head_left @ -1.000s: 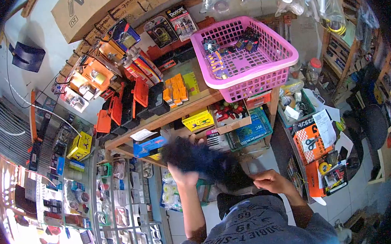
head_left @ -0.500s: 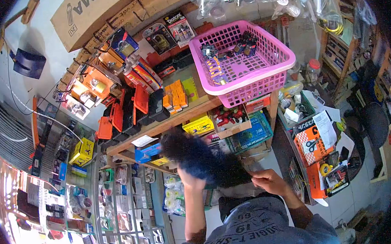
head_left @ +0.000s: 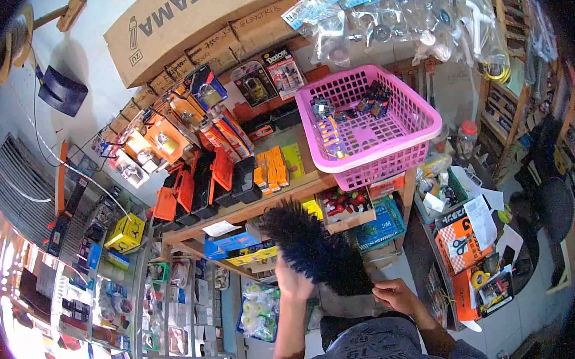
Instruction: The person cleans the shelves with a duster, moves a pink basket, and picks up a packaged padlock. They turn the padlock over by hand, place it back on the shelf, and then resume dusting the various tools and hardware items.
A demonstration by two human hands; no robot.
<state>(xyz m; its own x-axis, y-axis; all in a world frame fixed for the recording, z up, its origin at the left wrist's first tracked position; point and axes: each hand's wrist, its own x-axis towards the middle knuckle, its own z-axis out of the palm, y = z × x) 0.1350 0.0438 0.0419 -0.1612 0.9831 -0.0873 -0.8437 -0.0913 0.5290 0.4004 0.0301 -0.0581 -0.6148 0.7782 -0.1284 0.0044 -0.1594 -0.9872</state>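
Note:
A dark, fluffy feather duster (head_left: pixel 319 247) lies slantwise between my hands, in front of the wooden shelf. My left hand (head_left: pixel 293 280) is at its left underside, with the fingers partly hidden in the feathers and closed around it. At the lower right end, my right hand (head_left: pixel 394 295) pinches the duster with bent fingers; the handle itself is not clear to see. Beyond the duster, a pink plastic basket (head_left: pixel 386 156) with small packaged parts stands on the wooden counter (head_left: pixel 249 205).
Orange small boxes (head_left: pixel 271 168) and black-and-red bins (head_left: pixel 198 182) line the counter. Glass display shelves (head_left: pixel 136 303) stand at left. To the right is a low table with an orange box (head_left: pixel 459 244). Plastic-bagged fittings (head_left: pixel 383 23) hang above.
My view has tilted up, so the counter and basket appear lower. The duster was blurred by motion and now shows sharply; both hands stay on it.

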